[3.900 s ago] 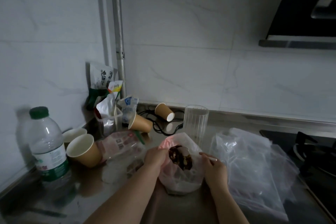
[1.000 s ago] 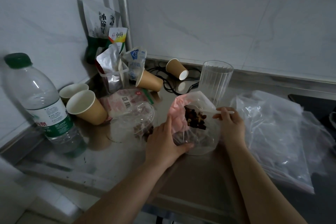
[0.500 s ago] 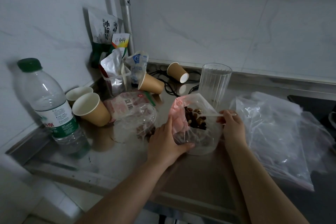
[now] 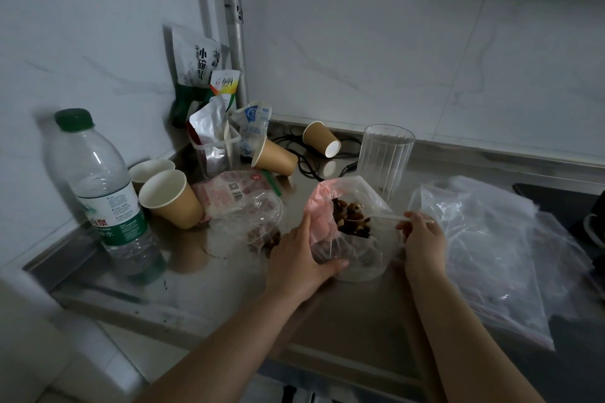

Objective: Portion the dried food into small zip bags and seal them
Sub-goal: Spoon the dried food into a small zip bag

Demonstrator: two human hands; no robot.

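Scooping appears to be the step in hand. The dried food, a dark mixed heap, sits in the open mouth of a clear plastic bag with a pink patch on its left side, standing on the steel counter just in front of the person. The left hand grips the bag's lower left side, thumb laid along the pink patch and fingers curled under the front. The right hand pinches a thin white utensil whose working end reaches into the food; whether it is a spoon or a plain stick cannot be told.

Judged progress: early. No small bag that is filled and sealed can be identified. A second clear bag lying just left of the held one holds some dark pieces, but whether it is a portion or another supply, and whether its seal is closed, is unclear. A pile of empty clear bags lies to the right, apparently unused, so most portioning and all sealing seem left.

Limits of view: the light is dim, the bag's zip strip is not distinguishable, and the amount of food below the heap is masked by creased plastic. The right edge of the pile is cut off.
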